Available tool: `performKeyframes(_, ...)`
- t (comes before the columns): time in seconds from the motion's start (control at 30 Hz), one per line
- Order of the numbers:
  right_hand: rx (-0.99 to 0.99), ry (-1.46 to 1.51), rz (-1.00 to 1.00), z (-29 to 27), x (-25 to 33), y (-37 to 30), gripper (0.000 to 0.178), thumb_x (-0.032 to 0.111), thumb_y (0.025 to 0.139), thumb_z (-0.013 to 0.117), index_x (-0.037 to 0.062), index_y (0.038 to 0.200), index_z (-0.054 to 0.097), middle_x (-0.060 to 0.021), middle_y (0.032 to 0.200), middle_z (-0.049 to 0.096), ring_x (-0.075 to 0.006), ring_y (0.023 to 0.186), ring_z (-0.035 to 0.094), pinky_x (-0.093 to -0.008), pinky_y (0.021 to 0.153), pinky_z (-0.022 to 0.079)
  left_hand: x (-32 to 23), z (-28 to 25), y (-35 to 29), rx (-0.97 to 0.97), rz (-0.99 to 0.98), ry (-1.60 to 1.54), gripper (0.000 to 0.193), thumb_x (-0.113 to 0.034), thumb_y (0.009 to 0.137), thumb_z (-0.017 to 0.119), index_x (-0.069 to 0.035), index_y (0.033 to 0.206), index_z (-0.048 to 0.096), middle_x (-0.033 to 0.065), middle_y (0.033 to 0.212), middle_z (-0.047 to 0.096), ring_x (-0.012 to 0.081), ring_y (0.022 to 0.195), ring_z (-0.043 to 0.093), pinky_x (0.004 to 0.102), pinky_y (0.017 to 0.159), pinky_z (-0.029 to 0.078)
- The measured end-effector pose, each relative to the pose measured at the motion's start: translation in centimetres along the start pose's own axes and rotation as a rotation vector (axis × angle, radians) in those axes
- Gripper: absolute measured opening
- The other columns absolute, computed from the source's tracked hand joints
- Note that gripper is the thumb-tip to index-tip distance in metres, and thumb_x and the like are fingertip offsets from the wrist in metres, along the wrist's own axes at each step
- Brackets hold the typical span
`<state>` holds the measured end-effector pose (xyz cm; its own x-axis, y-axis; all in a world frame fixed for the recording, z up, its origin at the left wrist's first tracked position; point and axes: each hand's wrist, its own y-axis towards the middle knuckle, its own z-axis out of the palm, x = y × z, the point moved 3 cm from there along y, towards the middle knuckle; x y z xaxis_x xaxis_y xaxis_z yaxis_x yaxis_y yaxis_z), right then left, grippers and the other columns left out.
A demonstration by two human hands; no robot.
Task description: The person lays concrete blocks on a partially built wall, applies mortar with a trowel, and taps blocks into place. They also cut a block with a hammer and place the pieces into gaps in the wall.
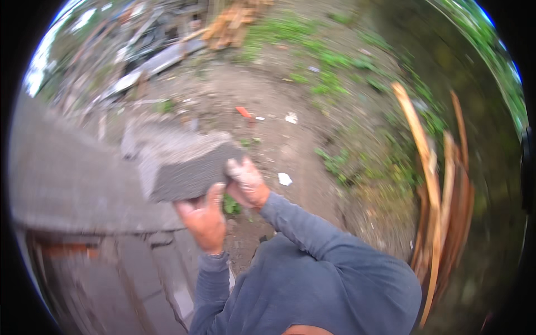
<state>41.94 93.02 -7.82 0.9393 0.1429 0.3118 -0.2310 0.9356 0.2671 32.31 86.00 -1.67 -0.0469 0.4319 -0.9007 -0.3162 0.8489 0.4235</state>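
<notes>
A rough grey block [192, 174], with a dark front face and a paler top, is gripped between my two hands in front of me. My left hand [205, 222] is closed on its near lower edge, with the thumb up against the dark face. At the right end, my right hand [249, 182] clasps the block with its fingers bent round the corner. Both hands look dusty. Blur softens the block's far side, so I cannot tell whether the pale piece behind it is part of it or separate.
To the left spreads a smooth grey surface [67, 178] above a wall of grey blocks [134, 268]. Long wooden boards [432, 206] lie at the right. Planks [237, 22] and scrap are piled at the far left. White scraps [285, 179] and an orange piece [243, 112] dot the dirt.
</notes>
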Motion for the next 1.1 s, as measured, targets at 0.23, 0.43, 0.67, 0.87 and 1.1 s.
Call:
performKeyframes(0.23, -0.313, -0.210, -0.052, -12.0, 9.5, -6.8, 0.072, 0.027, 0.090, 0.079, 0.0060, 0.145, 0.036, -0.0109, 0.135, 0.053, -0.0203, 0.125, 0.051, -0.0400, 0.107, 0.045, 8.8, 11.7, -4.4, 0.012, -0.242, 0.081, 0.046, -0.007, 0.096, 0.069, 0.008, 0.134, 0.047, 0.0171, 0.126, 0.061, 0.0227, 0.111, 0.061, 0.0375, 0.100, 0.049)
performKeyframes(0.43, -0.642, -0.348, -0.202, -23.9, 20.8, -12.3, 0.069, 0.030, 0.093, 0.074, 0.0058, 0.147, 0.038, -0.0113, 0.138, 0.053, -0.0209, 0.128, 0.050, -0.0372, 0.110, 0.041, 19.3, 26.4, -7.0, 0.323, -0.485, -0.039, 0.048, -0.008, 0.096, 0.068, 0.004, 0.137, 0.046, 0.0144, 0.129, 0.059, 0.0216, 0.112, 0.060, 0.0381, 0.099, 0.049)
performKeyframes(0.67, -0.891, -0.886, -0.271, -34.1, 40.9, -22.1, 0.047, 0.027, 0.102, 0.061, 0.0011, 0.140, 0.050, -0.0118, 0.139, 0.055, -0.0228, 0.130, 0.050, -0.0373, 0.110, 0.039, 27.8, 47.4, -13.4, 0.547, -0.792, -0.208, 0.055, -0.004, 0.096, 0.065, 0.005, 0.144, 0.040, 0.0131, 0.136, 0.056, 0.0211, 0.121, 0.056, 0.0363, 0.104, 0.044)
performKeyframes(0.87, -1.720, -1.607, -0.604, -44.4, 72.8, -31.4, 0.051, 0.038, 0.100, 0.060, -0.0060, 0.124, 0.053, -0.0239, 0.116, 0.064, -0.0349, 0.109, 0.063, -0.0418, 0.098, 0.047, 31.9, 68.4, -15.1, 0.880, -0.854, -0.234, 0.063, -0.013, 0.096, 0.066, 0.001, 0.148, 0.033, 0.0138, 0.137, 0.054, 0.0255, 0.128, 0.053, 0.0423, 0.111, 0.041)
performKeyframes(1.1, -1.661, -1.384, 0.111, -61.2, 91.3, -33.1, 0.075, 0.033, 0.078, 0.073, -0.0125, 0.132, 0.045, -0.0346, 0.124, 0.062, -0.0415, 0.117, 0.064, -0.0415, 0.102, 0.050, 34.1, 93.3, -19.6, 1.185, -0.801, -0.296, 0.055, -0.014, 0.093, 0.073, 0.001, 0.138, 0.045, 0.0117, 0.128, 0.062, 0.0224, 0.114, 0.063, 0.0385, 0.098, 0.052)
